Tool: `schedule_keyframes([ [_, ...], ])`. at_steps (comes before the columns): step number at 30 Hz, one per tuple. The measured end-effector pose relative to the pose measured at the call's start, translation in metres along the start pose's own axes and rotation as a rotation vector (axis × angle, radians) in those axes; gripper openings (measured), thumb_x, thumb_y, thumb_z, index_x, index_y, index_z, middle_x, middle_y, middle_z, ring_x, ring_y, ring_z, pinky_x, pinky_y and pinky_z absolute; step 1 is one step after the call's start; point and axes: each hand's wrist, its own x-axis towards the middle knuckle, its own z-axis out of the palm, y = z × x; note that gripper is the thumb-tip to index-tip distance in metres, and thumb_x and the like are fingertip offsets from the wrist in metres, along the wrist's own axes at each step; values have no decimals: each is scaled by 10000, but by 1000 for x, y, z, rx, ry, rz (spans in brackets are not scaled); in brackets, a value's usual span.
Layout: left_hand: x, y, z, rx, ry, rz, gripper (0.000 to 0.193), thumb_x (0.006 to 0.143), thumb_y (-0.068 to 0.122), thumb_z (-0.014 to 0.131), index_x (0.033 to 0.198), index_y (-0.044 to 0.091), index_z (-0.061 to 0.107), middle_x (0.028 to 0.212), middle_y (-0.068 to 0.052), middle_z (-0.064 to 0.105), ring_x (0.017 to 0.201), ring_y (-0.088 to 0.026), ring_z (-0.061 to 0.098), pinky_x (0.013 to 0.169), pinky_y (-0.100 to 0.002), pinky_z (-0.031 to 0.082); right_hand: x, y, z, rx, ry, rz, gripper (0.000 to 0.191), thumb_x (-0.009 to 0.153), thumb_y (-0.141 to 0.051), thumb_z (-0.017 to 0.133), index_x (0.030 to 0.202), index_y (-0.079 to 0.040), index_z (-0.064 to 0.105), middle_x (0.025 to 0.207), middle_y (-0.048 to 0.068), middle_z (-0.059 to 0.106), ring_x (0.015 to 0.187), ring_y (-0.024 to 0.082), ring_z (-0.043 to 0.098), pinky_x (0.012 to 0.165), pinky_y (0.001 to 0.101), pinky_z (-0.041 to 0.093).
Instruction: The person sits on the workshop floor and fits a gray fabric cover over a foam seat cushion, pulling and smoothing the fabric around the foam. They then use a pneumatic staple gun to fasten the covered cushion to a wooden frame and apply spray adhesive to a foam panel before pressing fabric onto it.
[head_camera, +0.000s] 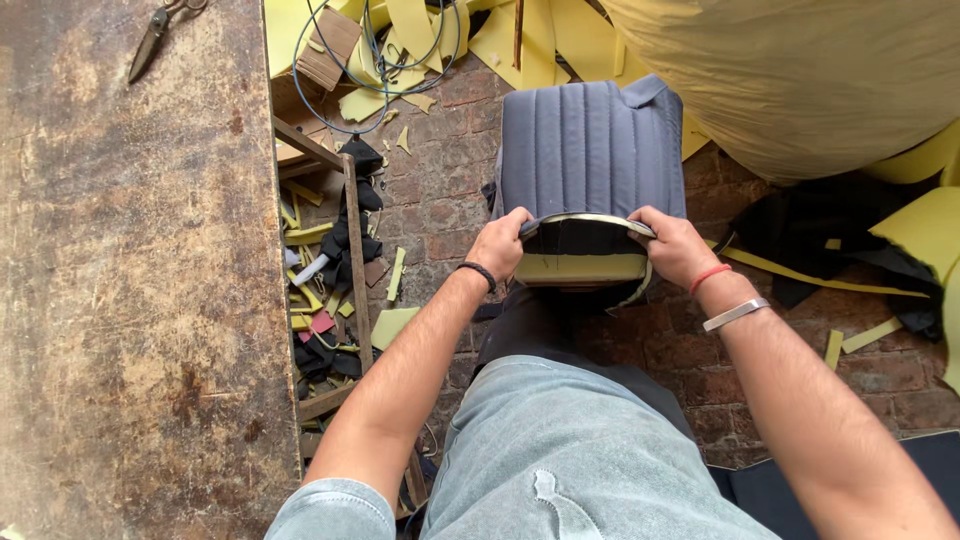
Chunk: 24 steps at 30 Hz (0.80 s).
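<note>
I saw both hands holding one grey padded bag piece (590, 150) by its near edge. The left hand (497, 245) had its grip clamped on the left corner of that edge, and the right hand (675, 245) had its grip clamped on the right corner. Between the two grips the edge was pulled open, and I could see yellow foam (580, 267) and black lining inside. The bag piece stretched away from the grips, out over the brick floor (440, 200). Left of the left grip stood an old worn worktop (130, 280), with scissors (160, 30) at its far end. Yellow foam scraps (400, 40) lay on the floor far beyond the grips.
</note>
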Motion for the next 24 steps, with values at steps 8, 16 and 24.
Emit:
schedule_keyframes([
  [8,-11,42,-32,362,-280,215,526,654,292,880,1005,25,593,953,-204,692,952,-414,665,810,-497,526,-10,-11,-3,-431,-77,-392,510,633,-278,887,1010,-80,607,945,133,676,952,365,665,807,470,539],
  [16,-20,30,-13,440,-301,332,343,724,254,854,940,100,637,916,-97,696,931,-323,693,817,-443,553,-30,1,15,-499,100,-481,228,736,-171,798,811,-110,591,826,51,634,822,273,667,699,406,555],
  [24,-51,13,-6,377,-58,495,181,822,137,757,912,124,600,875,-68,583,870,-290,627,778,-411,532,-52,4,30,-411,372,-518,233,646,-68,769,823,-112,624,799,51,579,786,274,601,670,395,522],
])
